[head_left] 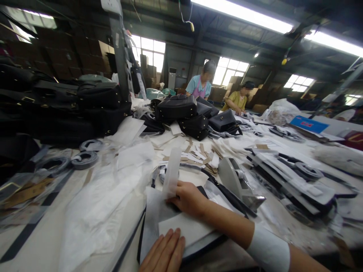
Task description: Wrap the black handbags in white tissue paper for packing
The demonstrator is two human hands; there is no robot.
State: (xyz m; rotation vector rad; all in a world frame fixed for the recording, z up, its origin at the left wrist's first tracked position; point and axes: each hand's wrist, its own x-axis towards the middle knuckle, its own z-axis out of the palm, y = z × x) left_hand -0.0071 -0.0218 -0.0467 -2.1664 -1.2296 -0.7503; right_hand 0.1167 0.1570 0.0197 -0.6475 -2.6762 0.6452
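My right hand [187, 197] is closed in a pinch on a strip of white wrapping paper [172, 172] that stands up from a flat black item [198, 247] covered in white paper in front of me. My left hand [164, 254] lies flat, fingers together and stretched out, pressing on the white paper sheet [184, 226] at the near edge. A grey tape dispenser [236, 181] sits just right of my right hand.
Black handbags [187, 113] are piled at the table's middle, more bags [70, 102] stacked at left. Tape rolls [85, 158], loose white paper [107, 204], card tags [198, 155] and wrapped straps [295, 177] cover the table. Two people [201, 85] work at the far end.
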